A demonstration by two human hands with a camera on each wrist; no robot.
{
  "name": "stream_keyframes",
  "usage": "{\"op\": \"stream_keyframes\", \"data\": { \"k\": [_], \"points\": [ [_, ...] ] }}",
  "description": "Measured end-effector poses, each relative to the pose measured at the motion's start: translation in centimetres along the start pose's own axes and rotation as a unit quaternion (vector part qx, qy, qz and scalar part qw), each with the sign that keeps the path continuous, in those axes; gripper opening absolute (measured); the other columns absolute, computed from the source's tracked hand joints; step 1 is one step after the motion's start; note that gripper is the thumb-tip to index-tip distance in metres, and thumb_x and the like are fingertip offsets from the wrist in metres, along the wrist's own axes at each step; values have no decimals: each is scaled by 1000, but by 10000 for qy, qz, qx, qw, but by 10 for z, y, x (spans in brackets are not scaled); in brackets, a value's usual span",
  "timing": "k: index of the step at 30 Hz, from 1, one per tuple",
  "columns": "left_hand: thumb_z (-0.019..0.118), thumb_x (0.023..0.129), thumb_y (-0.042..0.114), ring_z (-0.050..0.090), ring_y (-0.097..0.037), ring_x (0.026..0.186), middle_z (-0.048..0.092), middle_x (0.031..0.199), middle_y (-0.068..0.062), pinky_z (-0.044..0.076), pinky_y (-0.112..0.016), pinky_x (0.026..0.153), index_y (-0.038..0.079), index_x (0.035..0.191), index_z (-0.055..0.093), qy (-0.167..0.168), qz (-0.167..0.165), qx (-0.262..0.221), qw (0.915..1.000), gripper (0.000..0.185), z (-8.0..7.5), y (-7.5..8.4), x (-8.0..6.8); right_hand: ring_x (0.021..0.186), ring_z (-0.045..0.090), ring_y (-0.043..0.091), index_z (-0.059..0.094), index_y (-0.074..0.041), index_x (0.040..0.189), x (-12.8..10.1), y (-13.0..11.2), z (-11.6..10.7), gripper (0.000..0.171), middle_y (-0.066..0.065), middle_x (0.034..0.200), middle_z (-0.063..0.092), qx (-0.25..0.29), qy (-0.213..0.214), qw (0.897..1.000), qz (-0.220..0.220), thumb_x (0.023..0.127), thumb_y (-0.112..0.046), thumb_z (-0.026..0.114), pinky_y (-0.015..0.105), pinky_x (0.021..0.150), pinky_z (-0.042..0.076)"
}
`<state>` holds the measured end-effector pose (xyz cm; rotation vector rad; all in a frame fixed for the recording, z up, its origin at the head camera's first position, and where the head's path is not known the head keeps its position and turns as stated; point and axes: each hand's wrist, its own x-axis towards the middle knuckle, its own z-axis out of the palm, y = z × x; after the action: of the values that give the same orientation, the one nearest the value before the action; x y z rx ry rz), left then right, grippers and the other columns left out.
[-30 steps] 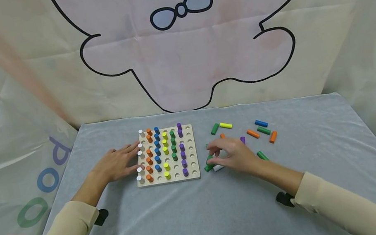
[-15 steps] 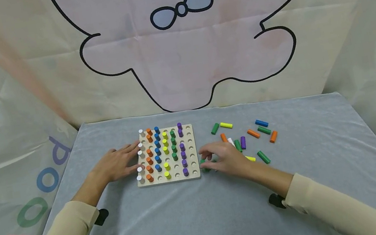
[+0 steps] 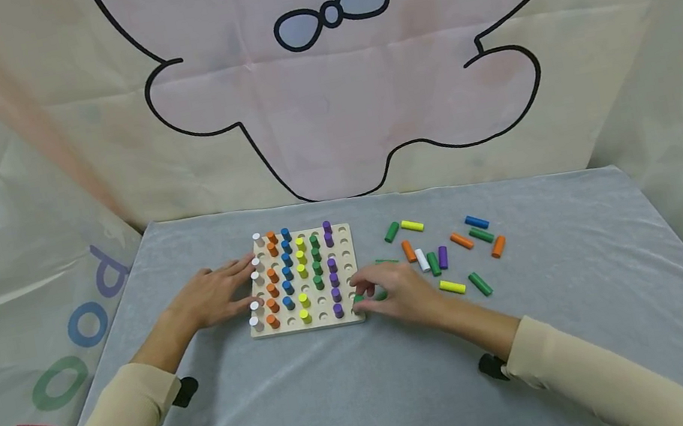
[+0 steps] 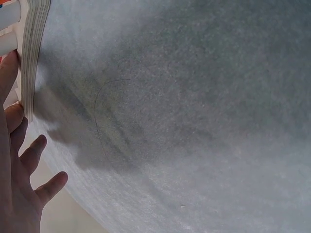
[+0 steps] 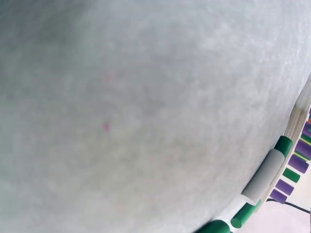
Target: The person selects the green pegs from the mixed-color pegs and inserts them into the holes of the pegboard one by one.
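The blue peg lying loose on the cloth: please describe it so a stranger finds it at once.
On the cloth, look right of the pegboard to the loose pegs. The blue peg lies just beyond a green peg, and is the only blue one visible off the pegboard.

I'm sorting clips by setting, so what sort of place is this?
Probably a small screened-off play or filming booth: pale sheets printed with cartoon outlines hang behind a table covered in grey-blue cloth, bearing a square pale wooden pegboard.
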<state>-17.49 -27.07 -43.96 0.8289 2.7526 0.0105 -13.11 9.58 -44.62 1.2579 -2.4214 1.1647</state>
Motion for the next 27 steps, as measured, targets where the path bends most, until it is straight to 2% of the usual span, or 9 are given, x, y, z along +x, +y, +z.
{"op": "stream_keyframes", "data": {
  "k": [9, 27],
  "points": [
    [53, 98, 53, 40, -39, 140, 26, 162, -13, 40, -65, 99, 4, 154, 35, 41, 43, -19, 10000, 76, -1, 1, 0, 79, 64, 14, 71, 0, 108, -3, -1, 5, 34, 2, 91, 72, -5, -86, 9998, 162, 79, -12, 85, 28, 69, 55],
    [52, 99, 52, 40, -39, 140, 26, 162, -13, 39, -65, 99, 3, 154, 34, 45, 41, -123, 9999, 75, -1, 0, -1, 78, 63, 13, 71, -3, 105, 1, 0, 13, 30, 3, 89, 71, -123, -222, 9995, 168, 79, -11, 85, 28, 68, 55]
  ]
}}
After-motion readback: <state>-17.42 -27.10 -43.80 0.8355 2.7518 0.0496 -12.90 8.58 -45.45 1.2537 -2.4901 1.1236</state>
